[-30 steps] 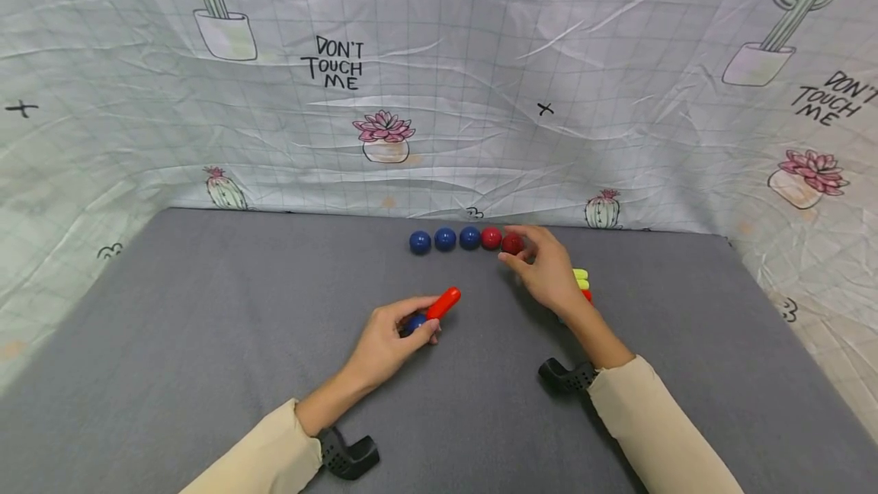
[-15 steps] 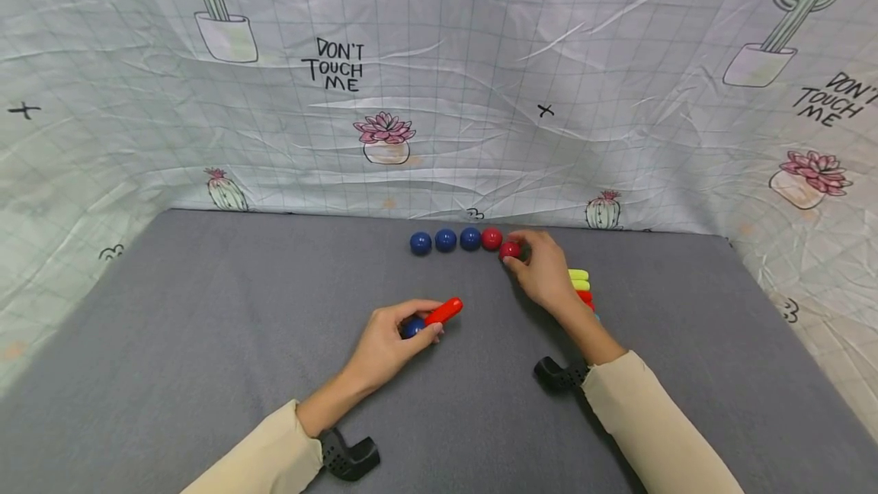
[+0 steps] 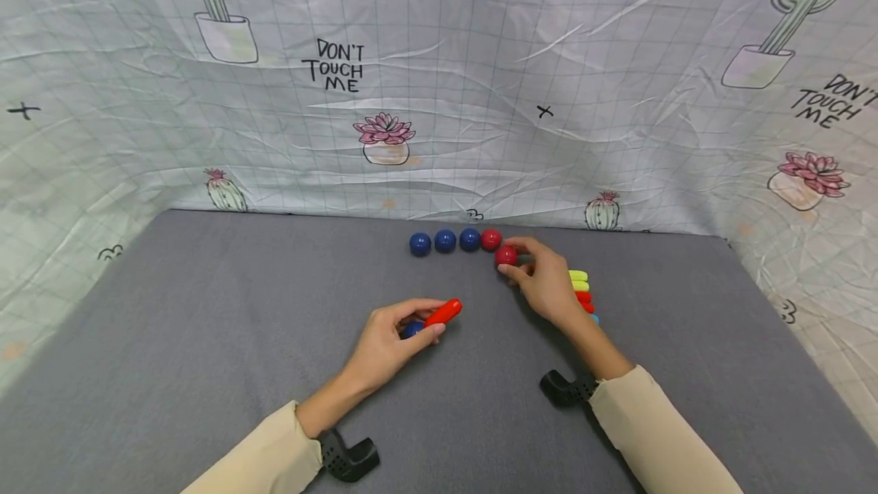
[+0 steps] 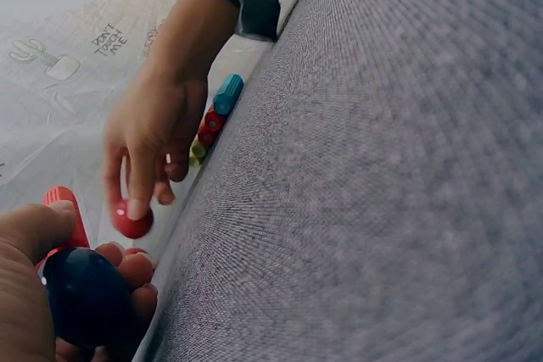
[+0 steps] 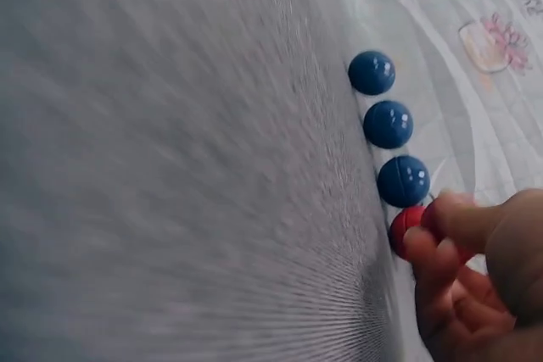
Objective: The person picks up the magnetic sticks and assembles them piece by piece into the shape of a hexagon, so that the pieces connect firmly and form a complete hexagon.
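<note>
My left hand [image 3: 391,338] grips a dark blue ball [image 4: 89,297] together with a short red rod [image 3: 443,312]. The rod sits against the ball and points up and to the right, past the thumb. Farther back, my right hand [image 3: 547,280] pinches a red ball [image 3: 506,255] between thumb and fingers, just in front of the right end of a row of balls. That row has a red ball [image 3: 491,239] beside three blue balls [image 3: 445,241]. In the right wrist view, my fingers overlap the row's red end, partly hiding it.
Yellow rods [image 3: 579,286], red rods [image 3: 584,303] and a light blue rod [image 4: 227,93] lie side by side, partly behind the right forearm. A grey cloth [image 3: 240,311] covers the table; a printed white curtain [image 3: 466,143] rises behind its far edge.
My right hand has closed on the end red ball and drawn it slightly toward me and left, out of the row. In my left hand the red rod has tipped lower.
</note>
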Demonstrator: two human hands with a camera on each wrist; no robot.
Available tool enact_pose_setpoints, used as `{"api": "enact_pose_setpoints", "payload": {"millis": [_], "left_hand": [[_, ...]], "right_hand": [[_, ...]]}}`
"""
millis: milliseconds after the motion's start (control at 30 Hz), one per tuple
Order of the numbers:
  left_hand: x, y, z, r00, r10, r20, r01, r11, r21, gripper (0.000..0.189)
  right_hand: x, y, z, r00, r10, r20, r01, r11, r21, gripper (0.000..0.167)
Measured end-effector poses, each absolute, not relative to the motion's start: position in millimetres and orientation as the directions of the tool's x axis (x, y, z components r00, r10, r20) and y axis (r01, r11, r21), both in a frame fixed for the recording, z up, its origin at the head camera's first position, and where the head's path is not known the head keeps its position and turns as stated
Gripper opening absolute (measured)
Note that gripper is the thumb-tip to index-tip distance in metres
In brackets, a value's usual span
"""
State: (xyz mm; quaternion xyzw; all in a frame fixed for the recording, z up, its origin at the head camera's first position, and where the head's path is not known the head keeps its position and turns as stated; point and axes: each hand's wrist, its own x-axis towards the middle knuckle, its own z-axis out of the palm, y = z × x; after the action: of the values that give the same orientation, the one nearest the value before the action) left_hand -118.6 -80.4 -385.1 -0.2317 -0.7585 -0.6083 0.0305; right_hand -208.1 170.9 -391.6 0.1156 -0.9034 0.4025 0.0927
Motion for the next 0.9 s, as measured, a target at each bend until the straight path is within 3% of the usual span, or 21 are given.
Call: {"api": "enact_pose_setpoints", "payload": {"millis": [167,333,500,900], "left_hand": [[-119,-80,-386,-0.882,0.313,0.352,0.405,0.124,0.906,0.024],[-118,-82,-385,-0.881,0.309,0.358,0.413,0.134,0.901,0.023],[-117,-82,-385,-0.877,0.309,0.369,0.428,0.150,0.891,0.024],[-118,-83,-386,-0.882,0.303,0.360,0.422,0.171,0.890,0.025]], "right_hand": [[-193,172,-391,-0.950,-0.186,0.249,-0.310,0.504,-0.806,0.041],[-179,168,-395,-0.943,-0.247,0.226,-0.288,0.260,-0.922,0.043],[-168,159,-403,-0.924,-0.303,0.232,-0.272,0.096,-0.957,0.044],[-150,144,-390,-0.878,-0.352,0.325,-0.389,0.129,-0.912,0.045]]}}
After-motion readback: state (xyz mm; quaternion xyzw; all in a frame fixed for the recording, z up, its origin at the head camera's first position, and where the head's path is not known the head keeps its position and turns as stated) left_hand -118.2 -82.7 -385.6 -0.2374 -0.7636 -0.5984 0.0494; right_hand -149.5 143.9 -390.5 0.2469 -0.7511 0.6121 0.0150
